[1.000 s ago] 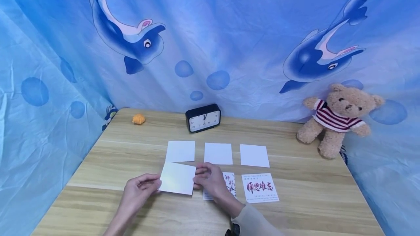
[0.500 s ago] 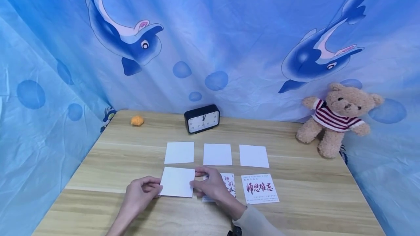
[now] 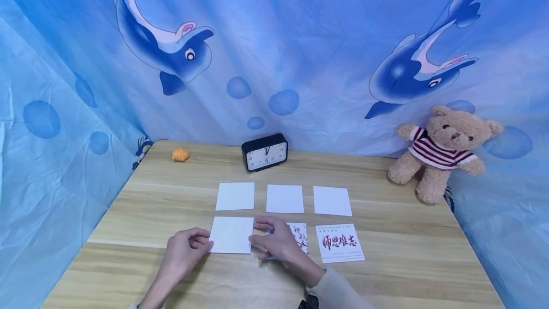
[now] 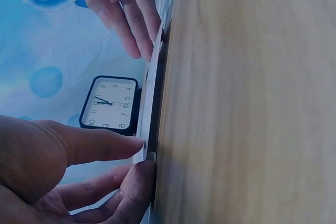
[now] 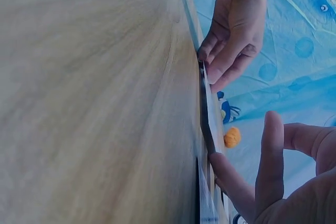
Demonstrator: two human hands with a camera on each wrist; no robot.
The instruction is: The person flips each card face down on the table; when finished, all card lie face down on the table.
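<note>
A blank white square card (image 3: pixel 231 235) is at the left of the front row, tilted slightly off the table in the left wrist view. My left hand (image 3: pixel 185 252) pinches its left edge, the thumb (image 4: pixel 105 144) above and a finger below. My right hand (image 3: pixel 280 243) has fingers spread and one fingertip (image 5: pixel 223 167) touching the card's right edge. Beneath the right hand lies a card with red blossom print (image 3: pixel 299 235), partly hidden. A card with red Chinese characters (image 3: pixel 340 243) lies face up to its right.
Three blank white cards, left (image 3: pixel 235 196), middle (image 3: pixel 285 199) and right (image 3: pixel 332 200), form the back row. Behind them are a black clock (image 3: pixel 265 152), an orange lump (image 3: pixel 180 154) and a teddy bear (image 3: pixel 443 151). A blue dolphin curtain (image 3: pixel 300 51) surrounds the wooden table (image 3: pixel 399 252).
The held white card has come down and flattened toward the table, separating from the back-row card. My right hand's fingers have loosened from a grip to a light touch at its edge.
</note>
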